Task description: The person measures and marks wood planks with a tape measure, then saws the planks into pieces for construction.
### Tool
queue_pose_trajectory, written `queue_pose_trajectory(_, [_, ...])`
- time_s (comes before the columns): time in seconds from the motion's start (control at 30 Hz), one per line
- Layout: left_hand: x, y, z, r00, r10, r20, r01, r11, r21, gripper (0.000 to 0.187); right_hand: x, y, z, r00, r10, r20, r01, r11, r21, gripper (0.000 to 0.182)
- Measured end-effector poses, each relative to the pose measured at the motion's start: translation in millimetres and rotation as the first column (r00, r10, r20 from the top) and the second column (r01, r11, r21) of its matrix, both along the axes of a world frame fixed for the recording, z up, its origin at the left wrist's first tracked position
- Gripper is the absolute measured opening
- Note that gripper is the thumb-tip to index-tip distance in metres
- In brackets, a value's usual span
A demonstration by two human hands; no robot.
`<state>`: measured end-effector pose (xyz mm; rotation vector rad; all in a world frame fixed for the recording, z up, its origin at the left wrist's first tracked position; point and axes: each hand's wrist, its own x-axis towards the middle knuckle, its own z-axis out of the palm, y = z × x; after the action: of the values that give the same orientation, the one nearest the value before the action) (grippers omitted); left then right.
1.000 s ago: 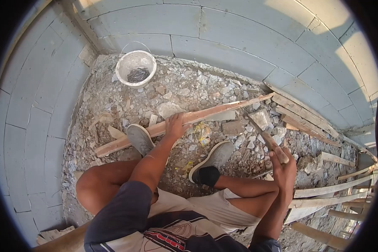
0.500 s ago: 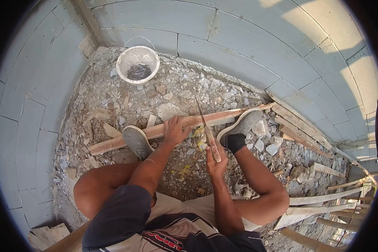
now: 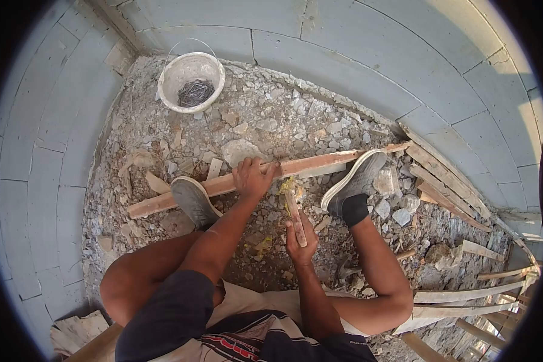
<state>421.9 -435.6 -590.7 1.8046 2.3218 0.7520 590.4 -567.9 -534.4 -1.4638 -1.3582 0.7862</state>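
Note:
A long, narrow wooden batten point(image 3: 314, 163) lies across the rubble in front of me, reaching under or against both my shoes. My left hand point(image 3: 253, 179) presses on its middle, fingers curled over the far edge. In my right hand point(image 3: 301, 241) is the worn wooden handle of a bladed tool point(image 3: 293, 208), held on the near side of the batten. Its blade cannot be made out now. My left shoe point(image 3: 193, 202) rests by the batten's left part and my right shoe point(image 3: 356, 178) by its right part.
A white bucket point(image 3: 162, 90) holding dark nails stands near the back wall of grey blocks point(image 3: 344, 54). Broken stones cover the ground. Old boards point(image 3: 443, 181) lie along the right wall, with more wood strips point(image 3: 464, 297) at lower right.
My right hand has drawn the tool slightly down and left, and its thin blade, visible before, no longer shows. My left hand stays on the batten. The whole view has shifted a little.

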Motion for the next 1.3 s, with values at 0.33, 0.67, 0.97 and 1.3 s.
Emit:
queue_pose_trajectory(0.33, [0.9,2.9,-3.2,1.0,0.018,0.009,-0.019,0.999,0.04,0.044,7.6,-17.0,23.9,1.0,0.014,-0.015,-0.014,0.999,-0.03,0.038])
queue_pose_trajectory(0.67, [0.8,5.3,-3.7,0.998,0.047,0.042,-0.048,0.998,0.033,0.05,-3.5,8.0,9.7,1.0,0.003,0.0,-0.003,1.0,-0.014,0.041])
queue_pose_trajectory(0.97, [0.3,2.2,-5.8,1.0,0.03,0.005,-0.03,0.997,0.066,0.047,7.8,-10.5,4.0,0.999,0.02,-0.034,-0.023,0.994,-0.103,0.039])
queue_pose_trajectory(1.3, [0.4,6.8,-10.2,0.999,0.037,0.027,-0.039,0.996,0.076,0.05,34.1,-44.3,46.8,1.0,0.021,0.004,-0.02,0.99,-0.138,0.039])
